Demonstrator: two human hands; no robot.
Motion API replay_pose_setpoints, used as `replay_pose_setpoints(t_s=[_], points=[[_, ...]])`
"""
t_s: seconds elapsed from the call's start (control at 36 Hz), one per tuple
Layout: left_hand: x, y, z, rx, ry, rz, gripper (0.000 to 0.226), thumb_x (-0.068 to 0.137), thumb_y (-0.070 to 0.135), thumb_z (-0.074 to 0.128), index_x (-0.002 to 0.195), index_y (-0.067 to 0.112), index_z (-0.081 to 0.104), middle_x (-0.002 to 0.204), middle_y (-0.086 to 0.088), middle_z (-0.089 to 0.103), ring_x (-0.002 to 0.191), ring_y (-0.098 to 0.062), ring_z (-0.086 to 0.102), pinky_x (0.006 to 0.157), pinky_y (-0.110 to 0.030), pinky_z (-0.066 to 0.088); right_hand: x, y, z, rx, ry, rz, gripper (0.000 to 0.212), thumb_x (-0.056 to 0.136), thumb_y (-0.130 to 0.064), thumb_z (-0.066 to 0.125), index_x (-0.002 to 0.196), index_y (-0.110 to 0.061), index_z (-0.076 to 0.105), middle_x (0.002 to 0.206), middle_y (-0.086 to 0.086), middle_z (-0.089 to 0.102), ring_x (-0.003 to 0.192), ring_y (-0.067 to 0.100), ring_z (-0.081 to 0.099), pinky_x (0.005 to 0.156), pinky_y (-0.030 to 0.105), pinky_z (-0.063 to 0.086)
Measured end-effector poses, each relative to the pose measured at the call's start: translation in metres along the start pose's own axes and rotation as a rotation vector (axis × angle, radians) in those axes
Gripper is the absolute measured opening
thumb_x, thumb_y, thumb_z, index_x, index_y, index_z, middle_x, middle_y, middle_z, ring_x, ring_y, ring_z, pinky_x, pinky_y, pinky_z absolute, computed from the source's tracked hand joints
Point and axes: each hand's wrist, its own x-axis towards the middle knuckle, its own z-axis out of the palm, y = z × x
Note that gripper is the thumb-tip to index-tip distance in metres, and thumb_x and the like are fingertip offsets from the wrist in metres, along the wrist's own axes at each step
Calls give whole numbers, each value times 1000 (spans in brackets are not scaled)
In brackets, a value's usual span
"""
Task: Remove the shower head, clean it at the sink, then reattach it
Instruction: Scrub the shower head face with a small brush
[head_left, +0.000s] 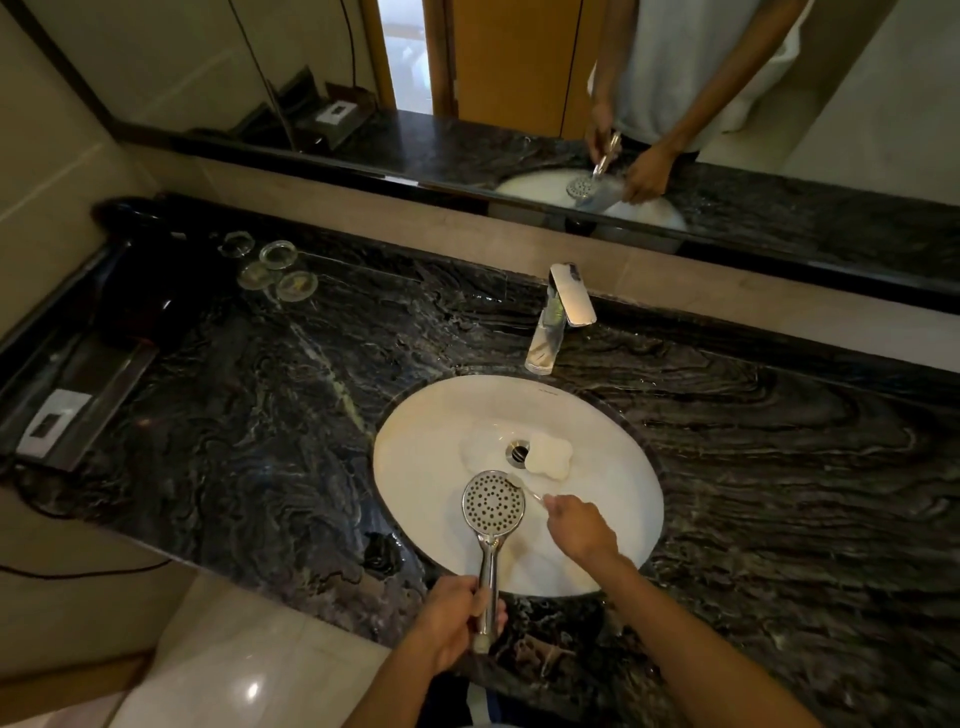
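A chrome shower head (493, 503) is held over the white oval sink (431, 421), its round spray face with dark nozzles turned up. My left hand (457, 616) grips the lower end of its handle near the counter's front edge. My right hand (574, 525) holds a thin clear toothbrush (527, 489), whose tip touches the right rim of the spray face. A white soap bar or sponge (549, 455) lies in the basin beside the drain (518, 451).
A chrome faucet (558, 317) stands behind the sink, no water running. Dark marble counter (260, 415) spreads both ways. Several upturned glasses (278, 267) and a black appliance (140, 270) sit at far left. A mirror (571, 78) runs along the back.
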Motion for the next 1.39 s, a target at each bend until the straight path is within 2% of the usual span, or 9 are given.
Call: replay_pose_setpoints(t_s=[0.11,0.25,0.47,0.61,0.89,1.0,1.11,1.25,1.39], points=[[0,1,0,14,-16,6,26,95,-14,37,79,-4,54,69,-22,60,54,-27,60,52,-34,52,-13,8,16,14,-51,-13,53,105,-47,22,124,-14,60,128,13,63,116,32,57,93,39,44],[-2,2,0,-2,-22,5,22,94,-15,39,82,-7,57,71,-22,60,57,-28,60,55,-36,52,-33,21,33,-194,-113,-146,41,105,-36,26,124,-24,59,129,5,63,115,28,57,92,38,46],[-6,3,1,5,-17,15,22,95,-14,40,82,-7,56,74,-23,59,60,-29,59,57,-38,51,-17,1,-2,-88,52,-60,42,103,-43,30,116,-22,63,116,8,69,106,30,63,87,40,48],[-7,0,1,22,-14,30,22,95,-14,41,81,-8,57,70,-22,60,59,-29,58,58,-38,50,-20,-11,0,-92,57,-57,44,105,-43,29,120,-18,62,118,10,68,108,30,63,88,39,48],[-3,-2,2,50,6,35,24,94,-12,41,80,-4,59,65,-19,66,58,-28,62,57,-36,53,-45,-13,23,-448,5,-301,35,96,-29,38,123,-23,60,112,10,69,101,33,66,82,39,48],[-2,-5,1,49,33,40,27,90,-14,40,75,-3,59,66,-19,65,58,-29,63,56,-36,52,-34,-30,6,-414,83,-319,34,96,-28,36,119,-25,61,104,9,71,93,33,67,75,38,48],[-8,-8,1,68,38,56,20,92,-13,46,83,-5,62,69,-21,65,57,-30,63,52,-34,51,-21,-41,-15,-418,153,-318,32,99,-29,38,117,-23,63,103,9,71,92,32,68,72,37,47],[-10,-5,5,95,32,57,20,95,-10,43,90,-7,62,76,-23,64,62,-29,64,57,-36,53,-13,-38,-26,-390,122,-214,36,101,-31,36,128,-27,59,118,9,68,106,32,65,84,40,49],[-10,-5,6,77,38,52,19,95,-11,42,93,-9,61,77,-23,64,62,-29,64,59,-37,53,-32,-27,5,-399,77,-270,36,99,-28,33,124,-21,58,109,10,69,97,31,67,73,37,46]])
